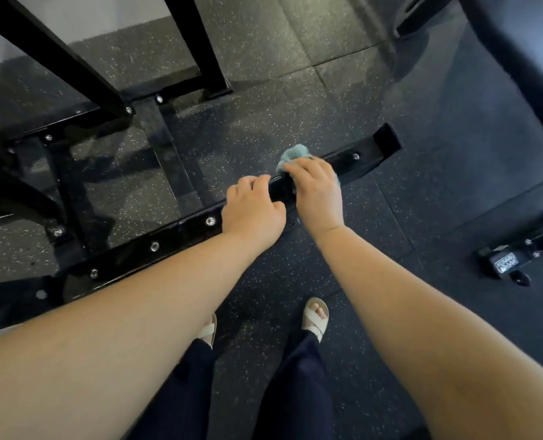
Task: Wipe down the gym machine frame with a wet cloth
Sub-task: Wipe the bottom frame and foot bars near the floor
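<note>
A black steel base bar of the gym machine frame (143, 252) lies on the floor, running from lower left to upper right, with several bolts along it. My right hand (318, 192) holds a bunched teal cloth (294, 155) against the top of this bar near its right end. My left hand (252, 211) rests on the same bar just left of the right hand, fingers curled over its far edge. Most of the cloth is hidden under my right hand.
More black frame members (165, 144) and uprights (197, 42) stand beyond the bar at left. Another machine's foot (514, 255) sits on the speckled rubber floor at right, and a thick dark tube (518, 58) crosses the upper right. My sandalled feet (316, 315) stand just before the bar.
</note>
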